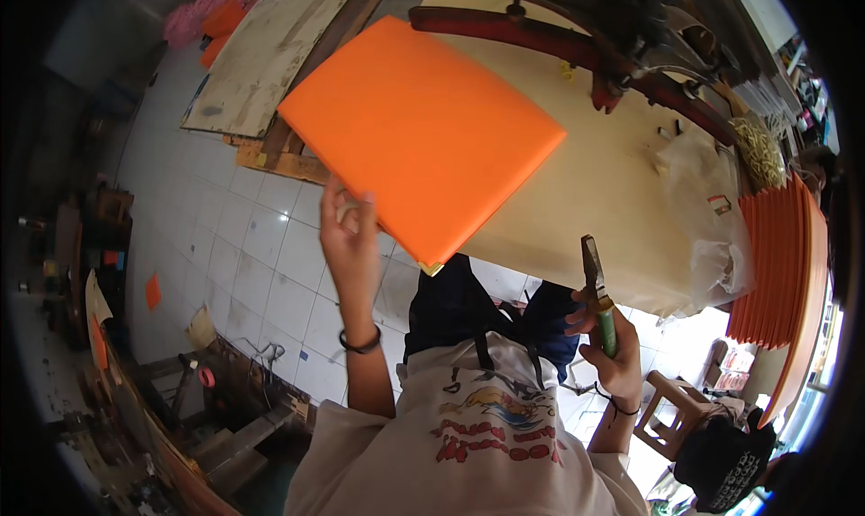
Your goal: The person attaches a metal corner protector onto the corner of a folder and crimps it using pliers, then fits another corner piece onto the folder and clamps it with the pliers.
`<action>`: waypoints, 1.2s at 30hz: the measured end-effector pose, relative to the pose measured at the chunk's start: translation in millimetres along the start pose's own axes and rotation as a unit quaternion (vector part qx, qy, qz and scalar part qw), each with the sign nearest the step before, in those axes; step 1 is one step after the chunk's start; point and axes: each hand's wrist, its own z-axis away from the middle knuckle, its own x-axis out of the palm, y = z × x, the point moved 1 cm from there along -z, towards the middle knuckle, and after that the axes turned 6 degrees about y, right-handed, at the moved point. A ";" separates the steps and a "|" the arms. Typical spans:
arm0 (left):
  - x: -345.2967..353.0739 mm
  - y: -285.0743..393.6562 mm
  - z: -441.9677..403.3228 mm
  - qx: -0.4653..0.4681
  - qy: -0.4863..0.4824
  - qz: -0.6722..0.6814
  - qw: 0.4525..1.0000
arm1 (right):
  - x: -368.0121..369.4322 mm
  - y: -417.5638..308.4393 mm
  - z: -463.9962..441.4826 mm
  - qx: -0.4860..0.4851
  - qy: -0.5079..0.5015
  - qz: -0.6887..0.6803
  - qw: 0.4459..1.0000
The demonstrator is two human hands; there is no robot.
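Note:
A flat orange folder (422, 133) lies tilted over the table's left part, with a gold metal corner (432, 268) on its lowest point. My left hand (350, 237) grips the folder's lower left edge, some fingers hidden behind it. Pliers (591, 268) with a green handle are in my right hand (614, 349), which is closed around the handle. Their metal jaws point up, near the table's front edge and apart from the folder.
A black and red metal machine (577, 43) stands at the back of the pale tabletop (541, 219). To the right are a clear plastic bag (712, 219) and a stack of orange folders (779, 264). A wooden stool (669, 412) stands lower right.

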 end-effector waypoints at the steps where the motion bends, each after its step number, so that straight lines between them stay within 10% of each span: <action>1: -2.7 -2.0 12.3 0.012 -0.013 -0.018 1.000 | 0.9 2.8 0.7 0.004 -0.009 0.002 1.000; 7: -2.2 -15.1 81.6 -0.032 -0.070 0.094 0.993 | 14.9 11.2 -1.1 0.067 -0.071 0.001 0.995; 21: -2.0 -48.1 84.5 0.255 -0.040 -0.109 0.960 | 63.2 3.0 -12.8 0.120 -0.180 0.035 0.976; 28: -22.2 -52.0 69.5 0.234 -0.039 -0.087 0.968 | 80.9 -5.5 -15.2 0.179 -0.170 0.049 0.968; 31: -16.1 -51.0 74.8 0.051 -0.035 0.181 0.982 | 83.3 -0.5 -18.3 0.110 -0.159 0.143 0.971; 36: -27.0 -40.7 64.8 -0.060 -0.049 0.207 0.975 | 83.0 6.2 -18.2 0.083 -0.172 0.147 0.971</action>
